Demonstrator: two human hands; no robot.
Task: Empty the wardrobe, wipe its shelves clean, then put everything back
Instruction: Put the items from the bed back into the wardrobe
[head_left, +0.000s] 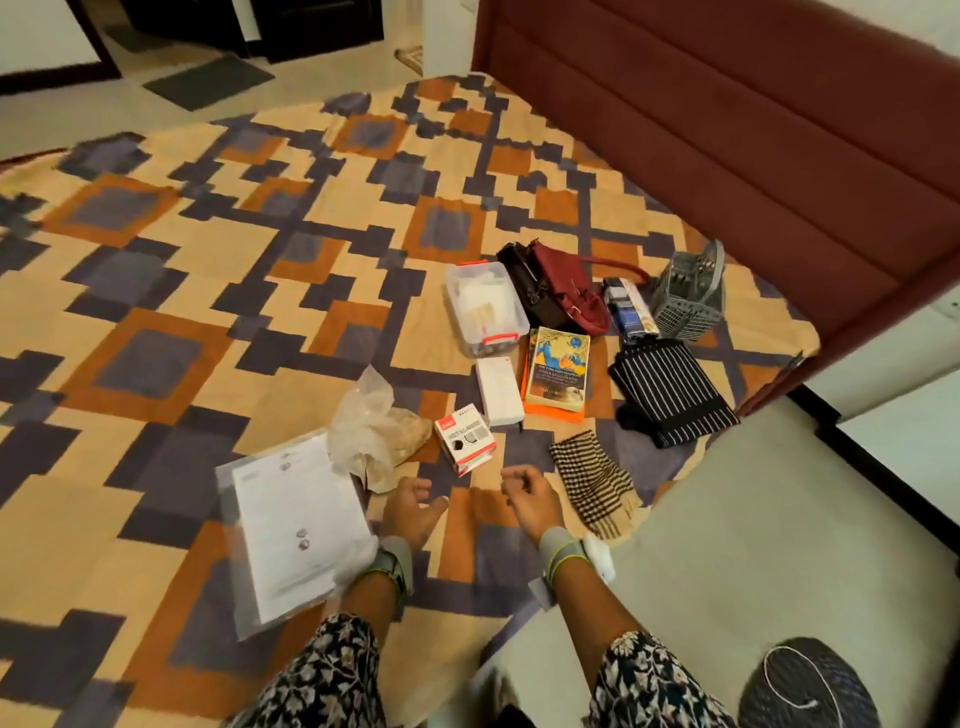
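Wardrobe things lie spread on the patterned bedspread (208, 260). My left hand (413, 506) hovers empty, fingers loosely spread, beside a clear sleeve of papers (296, 530). My right hand (527, 493) hangs just above the bed with fingers loosely curled, holding nothing. Ahead of my hands sit a small red-and-white box (465, 439), a crumpled plastic bag (371, 431), a white box (500, 391), a book (556, 371) and a checked scarf (592, 480).
Further back are a clear lidded tub (485, 306), a maroon handbag (563, 291) against a black bag, a blue packet (628, 309), a grey basket (691, 296) and striped dark cloth (670, 392). The maroon headboard (727, 130) runs along the right. Pale floor lies at lower right.
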